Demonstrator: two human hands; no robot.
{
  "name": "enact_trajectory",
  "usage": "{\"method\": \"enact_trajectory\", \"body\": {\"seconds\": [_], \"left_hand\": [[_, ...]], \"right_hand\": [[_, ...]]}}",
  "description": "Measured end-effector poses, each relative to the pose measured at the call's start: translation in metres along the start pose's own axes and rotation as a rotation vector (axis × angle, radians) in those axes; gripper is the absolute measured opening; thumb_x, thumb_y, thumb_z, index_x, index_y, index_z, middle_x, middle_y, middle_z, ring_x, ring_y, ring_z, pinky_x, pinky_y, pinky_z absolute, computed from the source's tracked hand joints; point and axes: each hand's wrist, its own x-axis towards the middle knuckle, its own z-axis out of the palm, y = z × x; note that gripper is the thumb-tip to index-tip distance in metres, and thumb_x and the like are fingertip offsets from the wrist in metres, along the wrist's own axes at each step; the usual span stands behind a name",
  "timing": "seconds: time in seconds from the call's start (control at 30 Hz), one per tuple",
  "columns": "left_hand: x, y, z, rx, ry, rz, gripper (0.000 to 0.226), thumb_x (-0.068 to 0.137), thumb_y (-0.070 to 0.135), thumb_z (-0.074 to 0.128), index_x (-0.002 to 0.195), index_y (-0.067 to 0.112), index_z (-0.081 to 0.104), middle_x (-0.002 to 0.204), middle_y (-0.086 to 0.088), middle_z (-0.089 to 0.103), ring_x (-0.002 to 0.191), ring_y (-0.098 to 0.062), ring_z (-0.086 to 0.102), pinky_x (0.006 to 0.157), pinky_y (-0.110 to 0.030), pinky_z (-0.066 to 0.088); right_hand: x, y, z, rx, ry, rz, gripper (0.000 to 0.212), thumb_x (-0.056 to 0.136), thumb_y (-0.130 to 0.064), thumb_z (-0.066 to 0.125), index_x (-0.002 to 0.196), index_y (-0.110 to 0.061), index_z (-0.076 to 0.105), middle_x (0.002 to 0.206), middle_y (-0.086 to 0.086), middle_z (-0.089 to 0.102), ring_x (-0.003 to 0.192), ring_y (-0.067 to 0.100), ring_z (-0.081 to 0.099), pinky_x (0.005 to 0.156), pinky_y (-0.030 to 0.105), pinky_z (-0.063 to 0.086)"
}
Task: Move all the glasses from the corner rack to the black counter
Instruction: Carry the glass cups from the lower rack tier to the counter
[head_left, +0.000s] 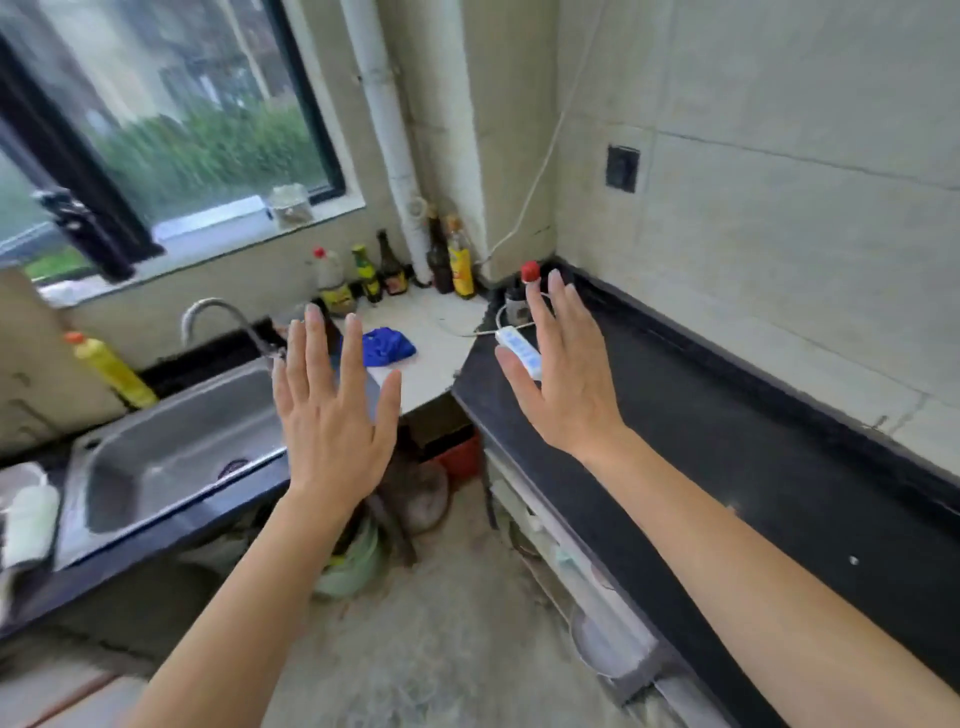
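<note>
Spread right hand (563, 374) partly hides what seems a power strip (519, 352).

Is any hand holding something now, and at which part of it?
Nothing is held. The left hand and the right hand are both open, fingers spread, in the air.

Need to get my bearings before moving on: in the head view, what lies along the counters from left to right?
Yellow bottle → sink → tap → left hand → blue cloth → right hand → black counter.
</note>
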Motion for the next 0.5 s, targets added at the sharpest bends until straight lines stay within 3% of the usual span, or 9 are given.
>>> {"method": "enact_trajectory", "body": {"seconds": [0.13,0.3,0.5], "left_hand": [[-0.024,-0.151,-0.065,0.132,0.053,-0.145,0.065,0.101,0.046,0.04,0.155,0.012,0.028,0.164,-0.02,0.016,0.152,-0.037,0.013,0.118,-0.061,0.019],[-0.064,-0.312,-0.134,0.29,0.062,-0.388,0.066,0.101,0.049,0.034,0.155,0.011,0.029,0.164,-0.021,0.018,0.152,-0.038,0.015,0.117,-0.062,0.02],[-0.117,-0.429,-0.153,0.371,0.027,-0.628,0.068,0.099,0.05,0.033,0.156,0.012,0.027,0.165,-0.017,0.015,0.153,-0.035,0.011,0.119,-0.06,0.019]], "right_hand": [[0.041,-0.147,0.111,0.155,-0.085,-0.157,0.075,0.102,-0.056,0.037,0.161,-0.012,0.021,0.17,0.015,0.012,0.156,0.036,0.015,0.122,0.056,0.022],[0.059,-0.319,0.232,0.272,-0.187,-0.407,0.074,0.101,-0.055,0.041,0.159,-0.013,0.026,0.169,0.014,0.016,0.155,0.034,0.018,0.122,0.055,0.023],[0.061,-0.43,0.346,0.348,-0.35,-0.59,0.074,0.101,-0.055,0.044,0.159,-0.014,0.025,0.169,0.015,0.015,0.155,0.034,0.017,0.123,0.054,0.022]]}}
